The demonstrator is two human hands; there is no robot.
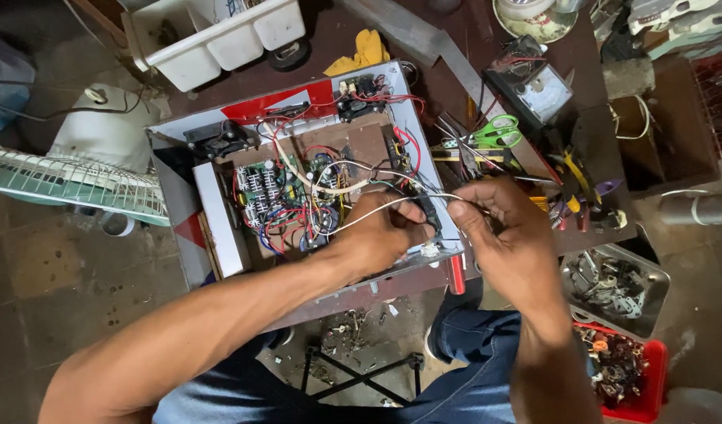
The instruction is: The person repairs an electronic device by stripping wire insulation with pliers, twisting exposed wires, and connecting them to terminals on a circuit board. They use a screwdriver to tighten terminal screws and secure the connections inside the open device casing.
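An opened metal electronics case [190, 169] lies on the workbench, with a green circuit board [265, 188] and tangled red, blue and white wires inside. My left hand [381, 232] pinches a white wire [341, 222] near the case's right edge. My right hand [506, 235] grips the same bundle of thin wires [438, 196] just to the right, fingertips close to the left hand's. Both hands hover over the case's lower right corner.
Green-handled scissors [498, 132], pliers and a yellow-handled tool [577, 174] lie right of the case. An analog meter [540, 93] sits behind them. A metal tray [616, 286] and red bin [639, 381] of parts stand at lower right. A white fan [71, 180] is at left.
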